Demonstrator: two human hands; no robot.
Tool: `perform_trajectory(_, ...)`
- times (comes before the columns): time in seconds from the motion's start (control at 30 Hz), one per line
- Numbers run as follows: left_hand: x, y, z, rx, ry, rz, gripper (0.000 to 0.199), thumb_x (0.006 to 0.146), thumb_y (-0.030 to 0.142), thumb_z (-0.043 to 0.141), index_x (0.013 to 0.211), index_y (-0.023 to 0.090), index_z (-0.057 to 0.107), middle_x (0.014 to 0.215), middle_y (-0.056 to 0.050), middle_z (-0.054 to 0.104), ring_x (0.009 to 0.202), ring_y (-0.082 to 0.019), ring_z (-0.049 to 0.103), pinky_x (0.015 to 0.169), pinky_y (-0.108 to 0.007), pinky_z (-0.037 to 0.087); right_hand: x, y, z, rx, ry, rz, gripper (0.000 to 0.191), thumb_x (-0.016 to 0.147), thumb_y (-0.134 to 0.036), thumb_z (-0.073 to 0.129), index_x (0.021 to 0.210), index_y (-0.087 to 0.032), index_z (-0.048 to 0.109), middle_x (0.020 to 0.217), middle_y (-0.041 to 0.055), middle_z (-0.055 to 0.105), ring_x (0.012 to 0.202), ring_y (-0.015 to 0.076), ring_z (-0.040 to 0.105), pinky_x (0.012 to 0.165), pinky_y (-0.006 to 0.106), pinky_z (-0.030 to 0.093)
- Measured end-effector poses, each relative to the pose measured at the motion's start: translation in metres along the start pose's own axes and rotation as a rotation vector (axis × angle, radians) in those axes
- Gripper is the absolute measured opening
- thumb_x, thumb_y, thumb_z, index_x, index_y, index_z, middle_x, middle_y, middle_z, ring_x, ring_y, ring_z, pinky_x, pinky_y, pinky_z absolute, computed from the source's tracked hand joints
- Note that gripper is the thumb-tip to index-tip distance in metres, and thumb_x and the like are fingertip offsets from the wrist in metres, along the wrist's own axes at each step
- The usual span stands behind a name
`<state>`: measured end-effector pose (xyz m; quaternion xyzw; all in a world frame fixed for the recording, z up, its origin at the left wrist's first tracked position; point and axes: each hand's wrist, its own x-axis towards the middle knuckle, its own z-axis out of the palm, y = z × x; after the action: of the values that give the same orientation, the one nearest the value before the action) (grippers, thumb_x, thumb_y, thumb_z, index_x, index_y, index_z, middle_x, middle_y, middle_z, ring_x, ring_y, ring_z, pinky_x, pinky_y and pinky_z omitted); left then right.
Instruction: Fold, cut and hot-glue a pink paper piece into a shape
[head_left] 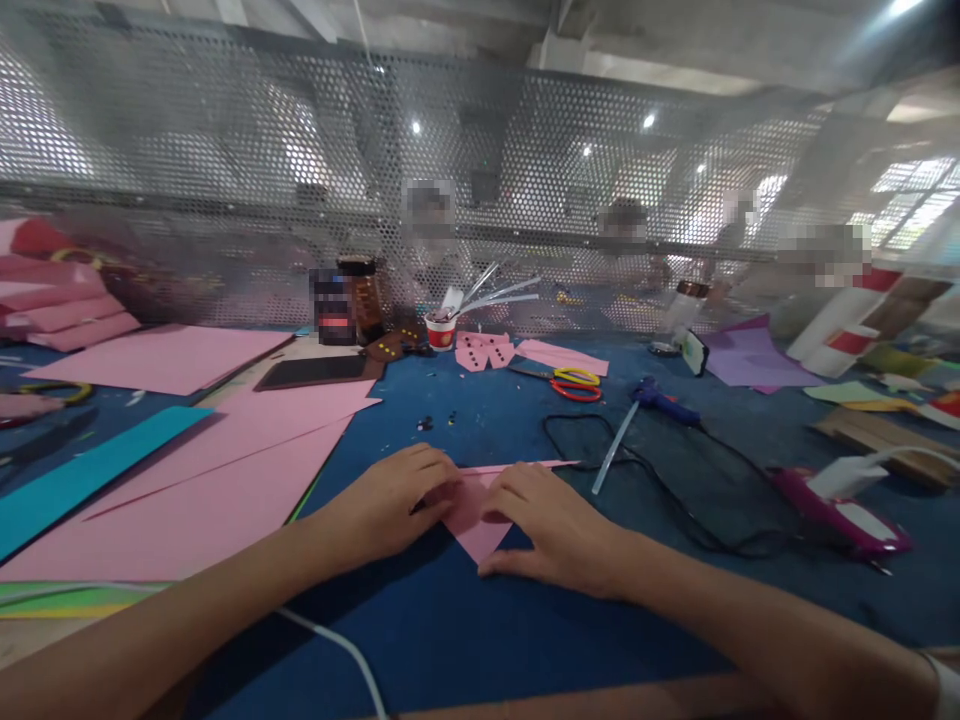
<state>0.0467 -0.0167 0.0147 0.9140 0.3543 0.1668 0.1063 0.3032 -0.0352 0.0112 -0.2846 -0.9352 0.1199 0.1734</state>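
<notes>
In what looked like a folding step, the pink paper [474, 525] lay between the curled left hand [384, 498], whose grip was unclear, and the right hand [562, 525], open with fingertips over it, the next move seemingly calling for light, aligned pressure

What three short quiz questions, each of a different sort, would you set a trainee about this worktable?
1. Multiple choice: What lies at the fingers of both the left hand and the right hand?
A) a teal strip
B) a purple sheet
C) a small piece of pink paper

2. True or false: From the wearer's view, the red and white cup stands to the left of the scissors.

3. Fill in the colour: The body of the glue gun is ____.

Key: 1 C; 2 true; 3 blue.
</notes>
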Motion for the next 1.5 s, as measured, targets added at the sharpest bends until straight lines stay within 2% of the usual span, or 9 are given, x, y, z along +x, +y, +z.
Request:
perform_trajectory(0.23,-0.002,0.007,-0.012,0.029,-0.099,-0.007,0.065,0.071,0.066,0.074,0.117,0.023,0.06,0.119,-0.008,0.064,0.107,-0.027,0.058,0.092,-0.037,0.044,0.003,0.003,0.005,0.012,0.015,0.037,0.038,0.091,-0.052,0.062,0.113,-0.021,0.058,0.115,0.0078,0.061,0.108,0.0248,0.052,0.09,0.037,0.041)
perform_trajectory(0.3,-0.002,0.007,-0.01,0.038,-0.09,-0.01,0.061,0.072,0.062,0.076,0.115,0.022,0.06,0.117,-0.008,0.064,0.106,-0.026,0.059,0.091,-0.037,0.044,0.004,0.004,0.007,-0.003,0.028,0.033,0.035,0.092,-0.049,0.062,0.112,-0.02,0.058,0.114,0.0079,0.062,0.107,0.0246,0.052,0.09,0.037,0.041)
perform_trajectory(0.47,-0.002,0.002,0.001,0.073,-0.025,-0.009,0.012,0.091,0.023,0.063,0.102,0.019,0.061,0.109,-0.005,0.068,0.105,-0.022,0.06,0.091,-0.036,0.043,0.006,0.008,0.007,-0.044,0.076,0.046,0.031,0.093,-0.047,0.06,0.107,-0.019,0.059,0.109,0.0066,0.063,0.1,0.0228,0.055,0.085,0.035,0.039)
perform_trajectory(0.53,-0.002,0.0,0.004,0.086,0.002,-0.018,0.005,0.093,0.02,0.059,0.097,0.02,0.061,0.107,-0.004,0.069,0.104,-0.022,0.06,0.091,-0.036,0.042,0.006,0.009,0.004,-0.03,0.086,0.037,0.038,0.091,-0.052,0.061,0.11,-0.019,0.058,0.109,0.0065,0.063,0.099,0.0225,0.055,0.084,0.035,0.039)
perform_trajectory(0.67,-0.002,-0.003,0.006,0.074,0.04,-0.037,0.01,0.098,0.026,0.054,0.095,0.021,0.062,0.105,-0.001,0.071,0.1,-0.02,0.062,0.09,-0.036,0.041,0.003,0.012,0.0,0.008,0.094,0.001,0.056,0.081,-0.063,0.067,0.113,-0.018,0.058,0.109,0.0076,0.064,0.098,0.0233,0.056,0.085,0.034,0.039)
perform_trajectory(0.83,-0.001,-0.001,0.004,0.066,0.06,-0.021,0.018,0.101,0.033,0.05,0.095,0.022,0.064,0.105,0.0,0.072,0.1,-0.019,0.063,0.091,-0.036,0.04,0.003,0.02,0.005,0.061,0.167,0.023,0.018,0.099,-0.035,0.056,0.091,-0.019,0.059,0.092,0.0029,0.066,0.086,0.0171,0.057,0.079,0.031,0.037)
perform_trajectory(1.07,-0.004,0.006,0.004,0.071,0.07,-0.105,0.022,0.098,0.043,0.054,0.103,0.024,0.065,0.108,-0.002,0.072,0.101,-0.02,0.064,0.09,-0.036,0.043,0.01,0.021,0.009,0.124,0.199,0.143,0.016,0.094,-0.022,0.062,0.08,-0.018,0.055,0.083,0.0,0.061,0.079,0.0147,0.054,0.071,0.028,0.035)
perform_trajectory(1.23,-0.004,0.013,0.005,0.125,0.07,-0.117,0.027,0.099,0.042,0.049,0.094,0.023,0.067,0.107,-0.002,0.073,0.1,-0.022,0.064,0.089,-0.038,0.044,0.01,0.019,0.012,0.106,0.206,0.145,0.018,0.094,-0.025,0.064,0.078,-0.018,0.056,0.083,0.0,0.061,0.081,0.015,0.055,0.074,0.028,0.036)
perform_trajectory(1.5,-0.004,0.023,0.004,0.18,0.042,-0.156,0.017,0.097,0.029,0.051,0.089,0.021,0.064,0.109,-0.003,0.071,0.102,-0.024,0.064,0.091,-0.041,0.043,0.006,0.011,0.01,0.138,0.274,0.219,0.014,0.091,-0.023,0.065,0.103,-0.022,0.058,0.088,-0.0013,0.068,0.078,0.0144,0.06,0.077,0.03,0.039)
